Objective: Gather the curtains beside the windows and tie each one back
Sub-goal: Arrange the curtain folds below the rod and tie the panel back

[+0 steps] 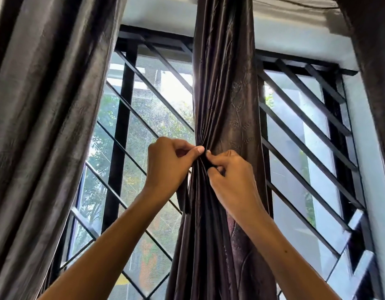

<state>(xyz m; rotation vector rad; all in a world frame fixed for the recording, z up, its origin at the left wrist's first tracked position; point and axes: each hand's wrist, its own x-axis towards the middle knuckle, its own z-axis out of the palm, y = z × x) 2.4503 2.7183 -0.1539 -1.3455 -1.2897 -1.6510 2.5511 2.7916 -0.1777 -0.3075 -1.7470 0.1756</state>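
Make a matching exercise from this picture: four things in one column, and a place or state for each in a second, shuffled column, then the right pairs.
Things:
1. middle curtain
2. left curtain
3. window bars
4. left hand

Places or states:
A. black, running diagonally across the glass
B. hanging loose at the picture's left edge
C. bunched into a narrow column between two windows
D. pinching fabric beside the right hand

Pairs: 1-C, 2-B, 3-A, 4-D
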